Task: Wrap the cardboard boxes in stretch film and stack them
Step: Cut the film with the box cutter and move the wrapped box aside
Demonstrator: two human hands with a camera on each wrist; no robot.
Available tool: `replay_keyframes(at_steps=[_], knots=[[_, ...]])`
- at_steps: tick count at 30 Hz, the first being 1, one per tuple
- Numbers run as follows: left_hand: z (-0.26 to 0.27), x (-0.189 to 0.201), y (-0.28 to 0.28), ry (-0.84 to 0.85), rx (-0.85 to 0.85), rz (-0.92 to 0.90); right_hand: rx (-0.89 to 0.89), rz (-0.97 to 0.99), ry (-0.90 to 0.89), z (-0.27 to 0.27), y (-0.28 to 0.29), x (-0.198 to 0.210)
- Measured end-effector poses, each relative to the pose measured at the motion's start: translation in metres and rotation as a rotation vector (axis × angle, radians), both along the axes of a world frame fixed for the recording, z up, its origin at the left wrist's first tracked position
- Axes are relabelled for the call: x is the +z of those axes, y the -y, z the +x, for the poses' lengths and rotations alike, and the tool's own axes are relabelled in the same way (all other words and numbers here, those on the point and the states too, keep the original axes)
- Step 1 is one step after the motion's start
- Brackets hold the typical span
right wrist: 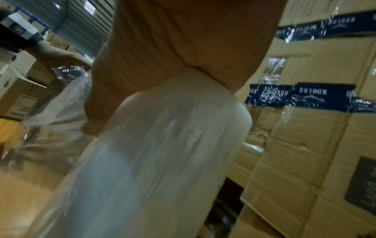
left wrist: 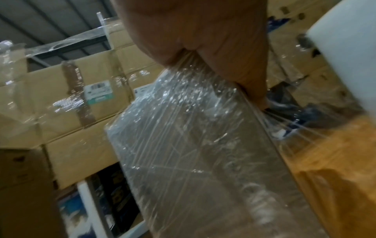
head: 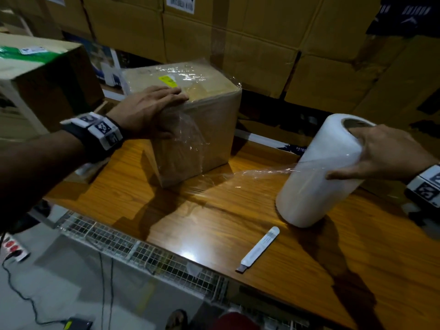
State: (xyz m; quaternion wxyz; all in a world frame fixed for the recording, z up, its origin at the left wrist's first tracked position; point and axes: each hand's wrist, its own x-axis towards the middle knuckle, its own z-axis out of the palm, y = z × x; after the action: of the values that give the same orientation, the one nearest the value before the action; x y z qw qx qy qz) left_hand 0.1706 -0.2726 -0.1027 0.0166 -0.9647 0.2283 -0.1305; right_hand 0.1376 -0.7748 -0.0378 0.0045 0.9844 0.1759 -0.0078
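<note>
Cutter [head: 259,249] on table [head: 214,225]; carton wall [head: 262,44] behind.

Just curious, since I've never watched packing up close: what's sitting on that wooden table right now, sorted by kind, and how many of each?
Cardboard box, partly wrapped in film: 1
Stretch film roll: 1
White utility knife: 1
Total on the wooden table: 3
The left hand presses on the box; the right hand grips the roll.

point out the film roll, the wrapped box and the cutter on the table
film roll [head: 309,182], head view, on its white side wall
wrapped box [head: 209,129], head view, on its film-covered front face
cutter [head: 260,247], head view, on the middle of its white handle
</note>
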Motion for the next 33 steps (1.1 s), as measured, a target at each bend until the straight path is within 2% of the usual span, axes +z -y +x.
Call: replay_keyframes(at_steps=[6,8,11,13,14,16,19,21,24,30,31,33], knots=[[-0.009,-0.004,0.036,0.109,0.149,0.027,0.009,-0.176,0.189,-0.017,-0.015,-0.011],[-0.020,-0.008,0.053,0.210,0.141,-0.058,-0.047,-0.197,0.281,-0.023,-0.013,-0.022],[-0.041,-0.032,0.078,0.302,-0.065,-0.178,-0.132,-0.082,0.470,-0.049,-0.019,-0.042],[-0.050,-0.059,0.090,0.272,-0.270,-0.144,-0.002,0.037,0.610,-0.078,-0.032,-0.064],[-0.052,-0.072,0.094,0.215,-0.325,-0.102,0.106,0.076,0.617,-0.091,-0.039,-0.081],[-0.050,-0.097,0.098,0.076,-0.309,-0.018,0.243,0.064,0.464,-0.111,-0.053,-0.124],[-0.037,-0.123,0.093,-0.091,-0.207,0.054,0.165,-0.045,0.022,-0.117,-0.068,-0.185],[-0.028,-0.132,0.088,-0.139,-0.164,0.081,0.113,-0.048,-0.162,-0.112,-0.074,-0.213],[-0.023,-0.132,0.087,-0.186,-0.108,0.131,0.135,-0.102,-0.216,-0.107,-0.079,-0.240],[-0.022,-0.123,0.083,-0.210,-0.025,0.118,0.167,-0.185,-0.110,-0.107,-0.092,-0.257],[-0.021,-0.123,0.081,-0.221,-0.010,0.120,0.148,-0.155,-0.088,-0.111,-0.095,-0.258],[-0.020,-0.121,0.078,-0.244,-0.003,0.110,0.015,0.052,-0.070,-0.122,-0.106,-0.251]])
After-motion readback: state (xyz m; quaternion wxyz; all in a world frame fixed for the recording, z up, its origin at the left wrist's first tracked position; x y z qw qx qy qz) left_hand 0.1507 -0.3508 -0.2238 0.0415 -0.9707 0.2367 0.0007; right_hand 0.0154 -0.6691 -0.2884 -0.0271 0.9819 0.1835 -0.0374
